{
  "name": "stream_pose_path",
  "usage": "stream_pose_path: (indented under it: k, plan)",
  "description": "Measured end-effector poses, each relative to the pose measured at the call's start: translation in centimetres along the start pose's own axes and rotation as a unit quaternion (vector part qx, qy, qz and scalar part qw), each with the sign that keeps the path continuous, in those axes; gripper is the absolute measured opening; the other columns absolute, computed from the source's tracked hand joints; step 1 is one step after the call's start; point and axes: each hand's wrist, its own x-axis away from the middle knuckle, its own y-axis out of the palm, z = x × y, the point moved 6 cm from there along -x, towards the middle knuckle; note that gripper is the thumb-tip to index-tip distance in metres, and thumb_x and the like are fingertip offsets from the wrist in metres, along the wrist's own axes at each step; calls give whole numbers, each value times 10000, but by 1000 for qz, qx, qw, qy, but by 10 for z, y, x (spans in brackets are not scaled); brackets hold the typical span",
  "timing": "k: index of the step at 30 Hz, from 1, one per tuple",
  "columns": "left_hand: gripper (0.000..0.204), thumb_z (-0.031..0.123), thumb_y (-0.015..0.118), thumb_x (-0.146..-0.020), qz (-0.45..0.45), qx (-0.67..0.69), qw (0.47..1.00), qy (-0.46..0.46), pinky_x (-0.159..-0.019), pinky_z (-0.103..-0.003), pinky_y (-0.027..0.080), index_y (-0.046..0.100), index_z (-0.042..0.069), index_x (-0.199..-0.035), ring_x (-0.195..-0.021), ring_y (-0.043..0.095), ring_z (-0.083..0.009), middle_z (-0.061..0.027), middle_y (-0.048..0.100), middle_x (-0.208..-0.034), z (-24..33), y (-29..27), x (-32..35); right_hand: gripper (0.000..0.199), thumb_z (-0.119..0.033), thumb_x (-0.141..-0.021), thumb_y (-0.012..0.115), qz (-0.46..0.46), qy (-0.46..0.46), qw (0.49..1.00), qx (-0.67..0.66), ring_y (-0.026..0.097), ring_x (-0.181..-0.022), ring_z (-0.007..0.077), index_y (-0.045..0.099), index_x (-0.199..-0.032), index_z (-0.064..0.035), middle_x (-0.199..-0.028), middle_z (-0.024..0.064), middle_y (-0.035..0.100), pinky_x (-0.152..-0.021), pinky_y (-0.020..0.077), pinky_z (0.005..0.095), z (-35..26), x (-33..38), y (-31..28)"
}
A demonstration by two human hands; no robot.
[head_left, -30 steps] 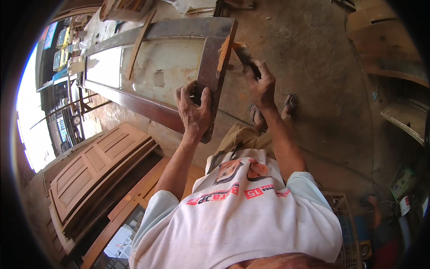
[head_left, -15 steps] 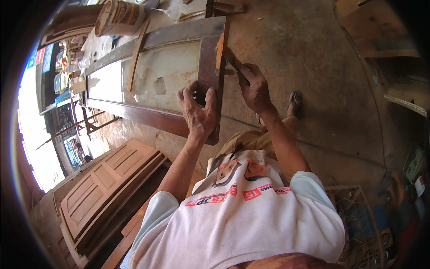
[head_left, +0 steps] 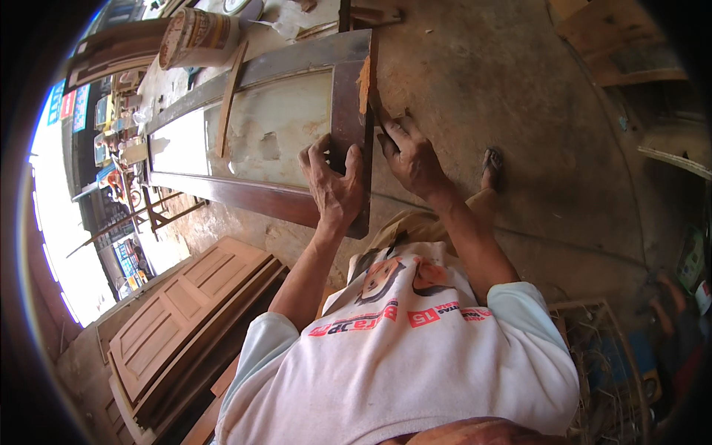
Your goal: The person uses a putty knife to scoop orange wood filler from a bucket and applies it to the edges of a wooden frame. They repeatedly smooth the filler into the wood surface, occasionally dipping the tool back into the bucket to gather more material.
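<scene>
A dark brown wooden frame with a dusty glass pane, a glazed door or window panel (head_left: 348, 96), lies in front of me. My left hand (head_left: 334, 182) grips its near right corner, fingers curled on the wood and thumb by the edge. An orange-brown filler-like patch (head_left: 364, 85) covers part of the frame's right end. Just below that patch, my right hand (head_left: 414, 159) is at the outer edge with bent fingers. Something thin and dark seems to run from its fingers along the edge; its kind is unclear.
A wooden strip (head_left: 231, 100) lies across the pane. Behind it stands a stained bucket (head_left: 194, 41). Panelled wooden doors (head_left: 185, 304) are stacked at lower left. A wire-like crate (head_left: 604, 363) sits at lower right, and wooden pieces (head_left: 623, 44) at upper right.
My right hand has slid down along the frame's edge, toward me, away from the orange-brown patch. The left hand keeps its grip. The whole view has shifted slightly.
</scene>
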Motion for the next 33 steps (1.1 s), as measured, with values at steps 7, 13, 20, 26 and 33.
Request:
stream_pose_path:
  k: [7,13,20,26,33]
  plan:
    - [520,317,764,-994,-8,12,1000,-20,-1065,-478,457,604,-4,-1370,-1189,565,-353,-199,573,-1233,-4,1,2,476,-59,-1023,664,35,0,999,1,702,-1055,457,615,-1493,-2,-1150,264,659,-886,585,482,3,-3,-14]
    - [519,315,770,-990,1,15,1000,-14,-1065,-475,454,605,-4,-1365,-1183,560,-355,-197,572,-1232,-5,0,3,466,-77,-1043,660,42,-55,998,-13,700,-1015,428,614,-1503,-16,-1152,238,661,-854,583,466,-23,16,-5]
    - [520,316,766,-994,-4,18,1000,-3,-1061,-471,448,604,-6,-1368,-1168,554,-343,-191,570,-1226,-2,3,-3,479,-22,-1002,658,32,-16,999,18,707,-1046,441,655,-1478,-82,-1141,222,681,-860,592,471,4,-6,-14]
    - [528,323,763,-1000,-21,20,999,-28,-1071,-465,440,601,-13,-1373,-1169,553,-339,-191,571,-1238,-5,0,2,465,15,-969,666,80,-7,997,-6,723,-996,401,689,-1426,-67,-1145,218,707,-845,585,429,8,2,-22]
    - [535,244,771,-962,-21,15,1000,-1,-1042,-497,456,570,-25,-1379,-1178,549,-382,-228,560,-1243,-7,3,1,431,-1,-981,657,43,-5,999,5,727,-946,385,691,-1408,-49,-1112,244,721,-821,582,438,13,-9,-22]
